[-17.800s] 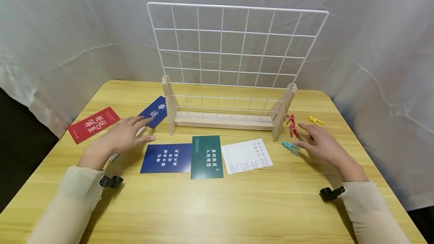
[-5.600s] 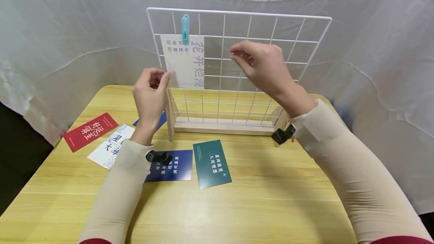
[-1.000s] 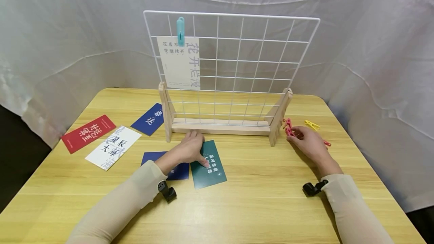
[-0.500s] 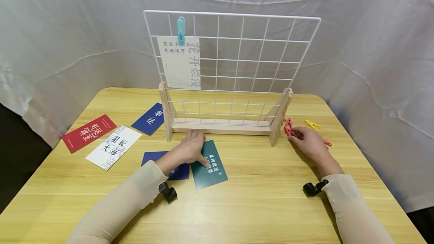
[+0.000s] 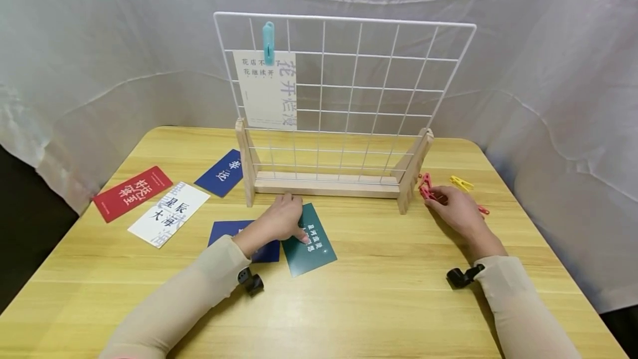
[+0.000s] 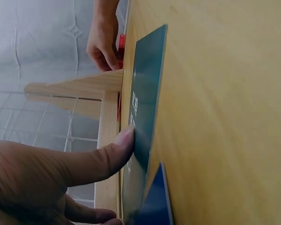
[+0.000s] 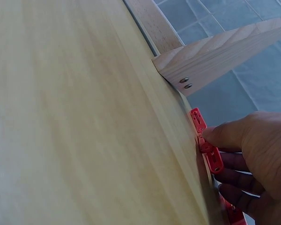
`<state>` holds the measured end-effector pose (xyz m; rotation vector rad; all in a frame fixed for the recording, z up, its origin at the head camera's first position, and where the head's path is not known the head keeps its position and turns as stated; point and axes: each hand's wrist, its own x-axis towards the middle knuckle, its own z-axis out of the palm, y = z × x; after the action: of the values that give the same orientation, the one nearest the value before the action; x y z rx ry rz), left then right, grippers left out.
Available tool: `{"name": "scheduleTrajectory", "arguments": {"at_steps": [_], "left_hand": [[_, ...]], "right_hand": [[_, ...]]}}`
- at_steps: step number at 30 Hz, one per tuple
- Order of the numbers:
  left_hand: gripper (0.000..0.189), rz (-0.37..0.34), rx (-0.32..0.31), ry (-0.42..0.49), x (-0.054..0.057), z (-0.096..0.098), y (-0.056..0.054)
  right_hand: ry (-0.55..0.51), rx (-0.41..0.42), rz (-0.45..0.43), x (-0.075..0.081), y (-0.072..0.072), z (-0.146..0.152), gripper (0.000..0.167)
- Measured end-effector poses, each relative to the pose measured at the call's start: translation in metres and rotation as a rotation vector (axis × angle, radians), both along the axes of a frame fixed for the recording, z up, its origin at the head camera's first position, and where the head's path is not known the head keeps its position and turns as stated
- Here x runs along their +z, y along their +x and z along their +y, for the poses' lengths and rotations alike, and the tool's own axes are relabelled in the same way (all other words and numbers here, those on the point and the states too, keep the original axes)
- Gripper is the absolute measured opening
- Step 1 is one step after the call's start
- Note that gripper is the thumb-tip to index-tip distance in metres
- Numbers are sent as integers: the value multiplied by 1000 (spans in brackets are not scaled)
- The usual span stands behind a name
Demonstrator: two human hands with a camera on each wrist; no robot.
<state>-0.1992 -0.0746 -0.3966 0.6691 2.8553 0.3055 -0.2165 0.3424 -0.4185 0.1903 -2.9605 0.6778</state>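
Observation:
My left hand [image 5: 284, 218] rests at the upper left of a green card [image 5: 314, 251] lying on the table. In the left wrist view its thumb [image 6: 117, 152] is stretched over the card's face, with other fingers low at its edge. A dark blue card [image 5: 266, 252] lies partly under this hand. On the right, my right hand [image 5: 458, 212] pinches a red clothespin [image 7: 213, 159] between thumb and fingers, beside the stand's right foot. Another red piece [image 7: 196, 119] is right by the thumb. A white card [image 5: 266, 93] hangs on the grid under a turquoise clothespin [image 5: 268, 43].
The white wire grid [image 5: 369, 87] stands in a wooden base [image 5: 324, 184] at the back. Left lie a red card [image 5: 127, 198], a white card [image 5: 169, 215] and a blue card [image 5: 221, 173]. A yellow clothespin [image 5: 462, 183] and another red clothespin [image 5: 483, 210] lie near my right hand.
Since several seconds ago, both hands have come down from the grid, the left onto the green card and the right to the red clothespins. Over the last second they stay nearly still.

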Motion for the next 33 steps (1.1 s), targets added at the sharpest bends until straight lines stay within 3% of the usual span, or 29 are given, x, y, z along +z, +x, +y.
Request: {"name": "scheduleTrajectory", "arguments": {"at_steps": [13,21,29,33], "left_hand": [[95,-92,16,7,-1,0,-11],[77,-84,59,91,-6,-2,-11],[99,-47,48,51,-3,-2,-9],[102,-51,32,98,-4,-3,-10]], "right_hand": [[-7,1,-3,1,1,-1,44],[-3,-9,-15,2,1,-2,43],[-2,-6,-17,2,1,-2,43],[-7,1,-6,2,1,-1,42]]}}
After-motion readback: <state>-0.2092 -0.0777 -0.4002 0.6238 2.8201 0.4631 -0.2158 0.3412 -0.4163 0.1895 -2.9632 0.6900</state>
